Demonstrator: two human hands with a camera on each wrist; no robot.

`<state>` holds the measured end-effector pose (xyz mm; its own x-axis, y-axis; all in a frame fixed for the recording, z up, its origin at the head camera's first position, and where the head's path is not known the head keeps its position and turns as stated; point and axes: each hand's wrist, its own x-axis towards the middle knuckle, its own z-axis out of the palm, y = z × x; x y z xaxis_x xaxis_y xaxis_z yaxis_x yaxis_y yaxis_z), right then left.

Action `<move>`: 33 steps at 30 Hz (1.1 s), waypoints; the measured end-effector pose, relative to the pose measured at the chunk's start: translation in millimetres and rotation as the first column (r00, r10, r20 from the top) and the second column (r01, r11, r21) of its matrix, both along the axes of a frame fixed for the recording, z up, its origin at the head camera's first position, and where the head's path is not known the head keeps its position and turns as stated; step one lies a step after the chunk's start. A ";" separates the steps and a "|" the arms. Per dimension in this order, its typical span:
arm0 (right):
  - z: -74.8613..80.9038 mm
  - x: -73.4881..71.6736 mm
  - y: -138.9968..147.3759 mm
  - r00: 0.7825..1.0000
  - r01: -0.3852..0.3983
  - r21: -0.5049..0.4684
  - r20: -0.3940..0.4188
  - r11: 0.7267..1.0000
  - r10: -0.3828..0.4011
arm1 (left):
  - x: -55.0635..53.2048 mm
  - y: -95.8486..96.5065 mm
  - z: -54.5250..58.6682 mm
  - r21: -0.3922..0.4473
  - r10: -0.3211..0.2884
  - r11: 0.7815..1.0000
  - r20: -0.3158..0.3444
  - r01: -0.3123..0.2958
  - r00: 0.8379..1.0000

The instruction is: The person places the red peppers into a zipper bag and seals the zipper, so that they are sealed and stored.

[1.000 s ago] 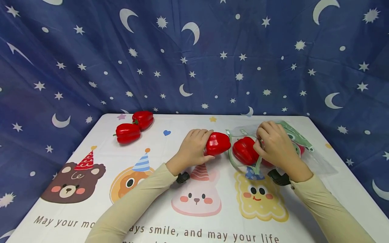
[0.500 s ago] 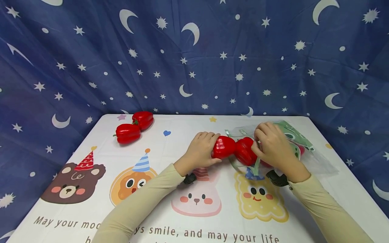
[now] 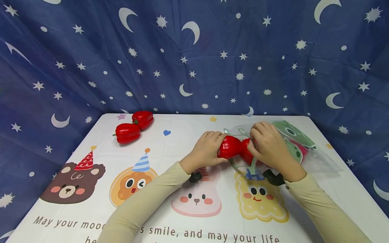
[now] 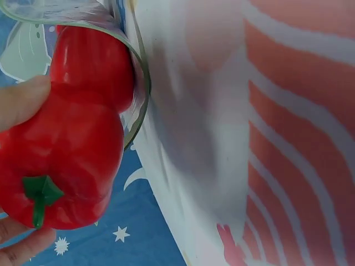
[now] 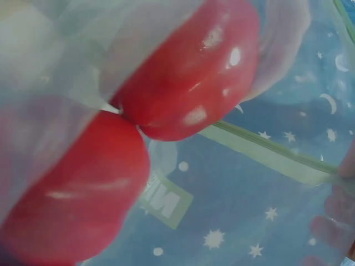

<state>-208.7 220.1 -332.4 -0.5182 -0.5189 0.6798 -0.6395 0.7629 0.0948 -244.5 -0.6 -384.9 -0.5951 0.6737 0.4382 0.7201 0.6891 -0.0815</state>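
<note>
My left hand (image 3: 209,148) grips a red bell pepper (image 3: 230,147) at the mouth of a clear zip bag (image 3: 322,163) with green printing. In the left wrist view its green stem (image 4: 41,194) points back out of the bag, and its other end meets another red pepper (image 4: 91,64) lying just inside the green rim (image 4: 145,94). My right hand (image 3: 268,143) pinches the bag's edge and holds the mouth apart. Through the plastic, the right wrist view shows two red peppers end to end, an upper one (image 5: 188,72) and a lower one (image 5: 83,194).
Two more red bell peppers (image 3: 127,133) lie together at the back left of the table. The white tablecloth (image 3: 182,125) carries cartoon prints and lettering. A blue curtain (image 3: 212,40) with stars and moons hangs behind the table's back edge.
My left hand has moved right with its pepper, from outside the bag's mouth up against the pepper inside. My right hand has shifted slightly left, still pinching the bag.
</note>
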 end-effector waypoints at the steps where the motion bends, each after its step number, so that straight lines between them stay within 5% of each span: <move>1: 0.1 -0.4 -0.4 1.000 -0.001 -0.002 -0.002 1.000 0.000 | -0.6 1.1 -0.3 0.004 -0.008 1.000 0.002 0.008 1.000; 19: 2.5 -0.9 0.2 1.000 0.014 -0.007 0.004 1.000 -0.014 | -9.2 18.6 -9.3 0.053 -0.042 0.998 0.022 0.041 0.999; 25: 4.4 0.9 4.2 1.000 0.020 -0.015 0.015 1.000 -0.020 | -8.7 18.6 -13.3 0.028 0.053 0.998 0.028 -0.053 0.998; 33: 6.3 2.5 7.2 0.998 0.049 -0.010 0.030 0.999 -0.049 | -6.0 19.4 -14.0 0.017 0.217 0.976 -0.086 -0.217 0.972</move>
<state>-206.2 227.2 -326.1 -0.5627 -0.4851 0.6694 -0.6039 0.7941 0.0679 -250.5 18.7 -398.9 -0.6861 0.5294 0.4990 0.5437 0.8289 -0.1319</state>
